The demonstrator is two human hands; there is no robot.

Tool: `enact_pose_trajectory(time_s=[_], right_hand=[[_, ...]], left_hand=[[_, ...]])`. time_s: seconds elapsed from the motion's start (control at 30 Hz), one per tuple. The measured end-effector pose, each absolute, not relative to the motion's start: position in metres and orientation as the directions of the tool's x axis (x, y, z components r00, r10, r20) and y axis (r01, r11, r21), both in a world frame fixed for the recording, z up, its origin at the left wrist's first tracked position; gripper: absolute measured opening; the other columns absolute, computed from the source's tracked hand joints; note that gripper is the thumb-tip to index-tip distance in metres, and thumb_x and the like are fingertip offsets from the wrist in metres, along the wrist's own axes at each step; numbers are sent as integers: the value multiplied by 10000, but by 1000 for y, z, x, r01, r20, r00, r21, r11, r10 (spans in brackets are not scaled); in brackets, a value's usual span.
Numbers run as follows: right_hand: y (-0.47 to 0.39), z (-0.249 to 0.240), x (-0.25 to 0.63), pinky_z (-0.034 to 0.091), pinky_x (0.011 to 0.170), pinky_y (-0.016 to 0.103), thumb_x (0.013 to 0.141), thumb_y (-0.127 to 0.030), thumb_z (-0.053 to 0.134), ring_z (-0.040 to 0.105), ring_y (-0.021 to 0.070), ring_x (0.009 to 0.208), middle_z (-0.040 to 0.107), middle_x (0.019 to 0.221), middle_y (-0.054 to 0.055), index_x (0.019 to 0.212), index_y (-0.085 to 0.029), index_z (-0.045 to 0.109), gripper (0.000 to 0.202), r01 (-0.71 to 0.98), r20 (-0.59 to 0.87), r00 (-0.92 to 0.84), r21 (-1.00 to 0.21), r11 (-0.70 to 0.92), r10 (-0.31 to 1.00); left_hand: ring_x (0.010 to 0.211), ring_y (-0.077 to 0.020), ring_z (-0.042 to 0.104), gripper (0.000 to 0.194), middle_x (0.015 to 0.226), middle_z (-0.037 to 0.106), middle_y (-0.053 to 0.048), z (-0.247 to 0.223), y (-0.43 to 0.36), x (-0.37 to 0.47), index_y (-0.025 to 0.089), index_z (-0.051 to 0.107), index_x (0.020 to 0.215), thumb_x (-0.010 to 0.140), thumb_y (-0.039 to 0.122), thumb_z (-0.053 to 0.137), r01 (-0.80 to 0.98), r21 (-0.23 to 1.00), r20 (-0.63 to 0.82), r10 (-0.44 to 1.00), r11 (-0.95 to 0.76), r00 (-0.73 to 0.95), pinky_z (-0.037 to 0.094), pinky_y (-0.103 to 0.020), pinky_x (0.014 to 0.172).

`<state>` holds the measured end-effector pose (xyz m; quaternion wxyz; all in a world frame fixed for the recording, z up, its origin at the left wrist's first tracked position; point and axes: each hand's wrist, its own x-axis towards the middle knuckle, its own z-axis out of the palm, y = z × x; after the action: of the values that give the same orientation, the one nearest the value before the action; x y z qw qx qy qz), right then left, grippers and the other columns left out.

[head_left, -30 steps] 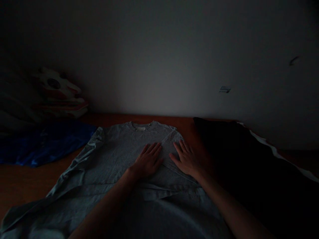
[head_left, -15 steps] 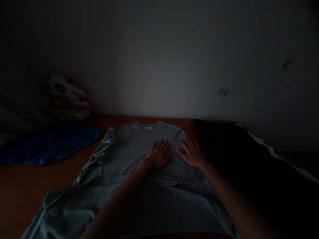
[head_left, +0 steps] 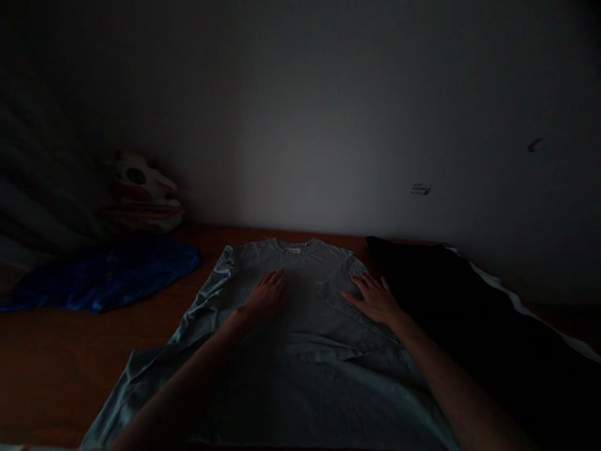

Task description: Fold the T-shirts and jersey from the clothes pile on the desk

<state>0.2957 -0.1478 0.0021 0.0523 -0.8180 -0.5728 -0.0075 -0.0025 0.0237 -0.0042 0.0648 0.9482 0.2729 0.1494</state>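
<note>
A grey shirt point(head_left: 300, 313) lies spread out in dim light, its round collar point(head_left: 293, 248) nearest the wall point(head_left: 305, 156) and its body stretching away from it. A pale label shows inside the neckline. Facing the wall, the right shoulder has cloth folded inward over the chest; the left edge is bunched in creases, and loose wrinkles cross the middle.

a dimly lit grey wall point(head_left: 300, 125) (small printed mark point(head_left: 421, 189) on it) backs a brown tabletop point(head_left: 51, 363).

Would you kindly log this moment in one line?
left hand: over shirt; right hand: over folded sleeve; blue cloth: left; black cloth: right
</note>
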Motion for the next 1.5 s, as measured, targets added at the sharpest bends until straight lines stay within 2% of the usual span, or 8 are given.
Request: enact_pose_trajectory(time_s=[0.13,0.33,0.67,0.9,1.03,1.27,1.4,1.5], right_hand=[[-112,11,294,304,1143,551,1017,-573,307,539,317,1307,633,1344,173,1282,-176,638,581,908,134,414,-125,-399,900],[-60,7,312,281,1174,527,1027,-398,280,340,314,1481,396,1589,201,1475,-113,472,564,863,113,499,-157,-480,859],[-50,-17,308,85,1184,686,976,-666,187,144,371,1546,189,1674,207,1579,-130,327,819,795,90,606,-121,-595,790],[-47,-19,263,124,1194,654,986,-626,161,224,357,1527,313,1632,203,1556,-104,364,798,872,78,483,-138,-470,872],[-45,-7,246,170,1184,641,997,-536,252,370,376,1448,452,1537,229,1458,-112,490,670,926,235,376,-121,-357,896],[-44,-12,187,521,950,449,943,-651,370,664,294,1040,668,1185,205,1186,-147,613,610,756,457,428,-654,-33,780],[-54,-20,169,545,889,456,905,-695,442,677,276,938,696,1111,175,1054,-198,639,554,629,451,443,-772,90,775],[-59,-19,173,559,838,442,881,-732,428,682,287,934,708,1082,186,1003,-201,640,585,527,378,530,-848,55,759]], left_hand=[[1439,-311,438,515,1533,496,-174,-9,22,-17,123,533,1422,1019,415,400,498,204,270,537,-843,799,333,-528,1206],[1409,-288,480,485,1485,555,-156,-12,23,-19,145,566,1392,1016,414,422,452,264,329,520,-852,788,363,-503,1199],[1434,-288,450,519,1524,517,-144,2,18,-17,144,528,1432,986,402,474,494,304,234,567,-815,790,321,-502,1220],[1325,-268,561,418,1450,586,-122,-1,24,-18,199,596,1328,939,339,528,464,467,315,632,-752,708,434,-450,1144],[1207,-242,608,322,1255,664,-100,4,36,-25,215,628,1212,912,221,511,490,545,447,730,-681,517,490,-427,1069],[1253,-374,509,447,1365,563,-160,30,50,-60,217,554,1336,905,337,552,849,389,474,868,-358,149,419,-559,1039],[1218,-426,524,621,1322,574,-234,33,54,-77,128,578,1324,887,567,551,952,225,343,932,-206,120,439,-578,982],[1186,-409,562,483,1268,624,-198,30,60,-85,173,679,1206,911,521,523,966,167,257,955,-197,150,457,-563,963]])
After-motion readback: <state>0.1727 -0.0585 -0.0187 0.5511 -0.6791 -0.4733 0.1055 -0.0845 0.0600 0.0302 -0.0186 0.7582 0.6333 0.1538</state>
